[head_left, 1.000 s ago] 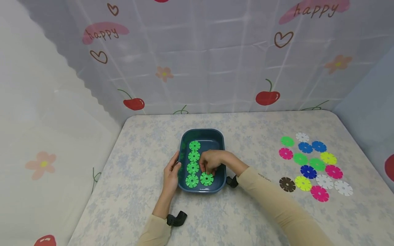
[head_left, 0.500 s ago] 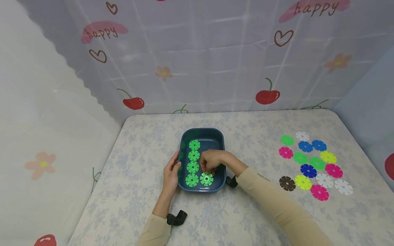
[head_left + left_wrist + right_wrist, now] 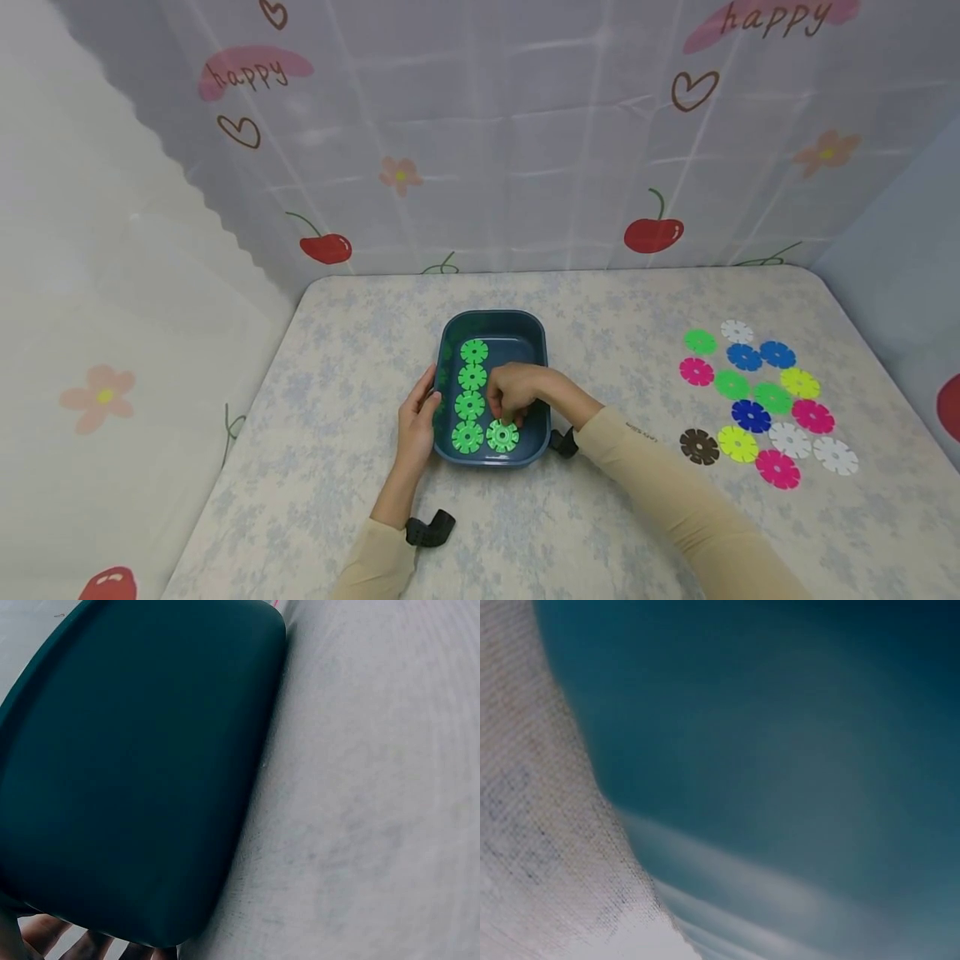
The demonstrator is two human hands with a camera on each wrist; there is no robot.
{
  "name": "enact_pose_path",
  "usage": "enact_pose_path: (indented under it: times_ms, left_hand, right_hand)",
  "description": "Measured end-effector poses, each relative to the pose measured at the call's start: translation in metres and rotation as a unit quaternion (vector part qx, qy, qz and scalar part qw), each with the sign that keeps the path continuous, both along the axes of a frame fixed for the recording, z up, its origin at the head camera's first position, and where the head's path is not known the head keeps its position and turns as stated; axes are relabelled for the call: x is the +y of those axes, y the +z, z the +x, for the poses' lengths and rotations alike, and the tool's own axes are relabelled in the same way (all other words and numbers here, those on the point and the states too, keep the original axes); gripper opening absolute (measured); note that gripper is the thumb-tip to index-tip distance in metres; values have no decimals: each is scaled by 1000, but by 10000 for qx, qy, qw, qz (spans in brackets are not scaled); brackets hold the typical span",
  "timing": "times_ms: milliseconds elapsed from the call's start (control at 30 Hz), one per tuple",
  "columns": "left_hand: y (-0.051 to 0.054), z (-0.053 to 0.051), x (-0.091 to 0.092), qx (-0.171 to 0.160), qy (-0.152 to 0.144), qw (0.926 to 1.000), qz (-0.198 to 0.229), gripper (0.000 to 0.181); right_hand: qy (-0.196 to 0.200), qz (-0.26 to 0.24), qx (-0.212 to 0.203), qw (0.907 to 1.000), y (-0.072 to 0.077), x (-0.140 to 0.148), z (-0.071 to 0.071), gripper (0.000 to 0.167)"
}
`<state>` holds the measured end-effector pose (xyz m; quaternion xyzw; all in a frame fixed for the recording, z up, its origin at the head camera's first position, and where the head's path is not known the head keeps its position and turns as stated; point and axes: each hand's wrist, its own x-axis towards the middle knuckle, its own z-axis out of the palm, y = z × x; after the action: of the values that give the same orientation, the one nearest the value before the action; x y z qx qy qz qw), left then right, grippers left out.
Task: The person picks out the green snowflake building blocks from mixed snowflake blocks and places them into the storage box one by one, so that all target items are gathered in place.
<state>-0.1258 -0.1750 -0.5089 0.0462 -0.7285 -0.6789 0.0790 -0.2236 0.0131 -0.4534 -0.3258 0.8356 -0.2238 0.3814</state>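
While the left hand grips the tray, the right hand pinches a green disc inside.

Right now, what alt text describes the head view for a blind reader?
A right hand pinches a green disc in a blue tray, beside four matching discs in line; the left hand holds the tray. Colourful discs lie on the table at right.
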Motion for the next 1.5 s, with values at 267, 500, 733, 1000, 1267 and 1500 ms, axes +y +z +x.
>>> enact_pose_path:
  times_ms: [267,500,733,1000,1267,1500]
  left_hand:
    - [2,-2,2,-9,-41,10000,37,47]
    - [2,-4,2,31,-59,10000,52,47]
    - [2,-4,2,-15,-104,9999,72,47]
    - [1,-5,2,3,-131,9999,57,47]
    - [1,-3,1,19,-27,10000,-60,47]
    - [0,-1,0,-131,31,9999,63,46]
  right_hand:
    - [-51,54,82,9999,1,0,-1,11]
    - [-119,37,165,9998,0,1,-1,14]
    - [-171,0,332,9993,-4,2,0,17]
    - [-135,-7,434,9990,-3,2,0,21]
    - [-68,-822,964,9919,15,10,0,9]
    - [-493,-2252,349,9724,33,53,3,10]
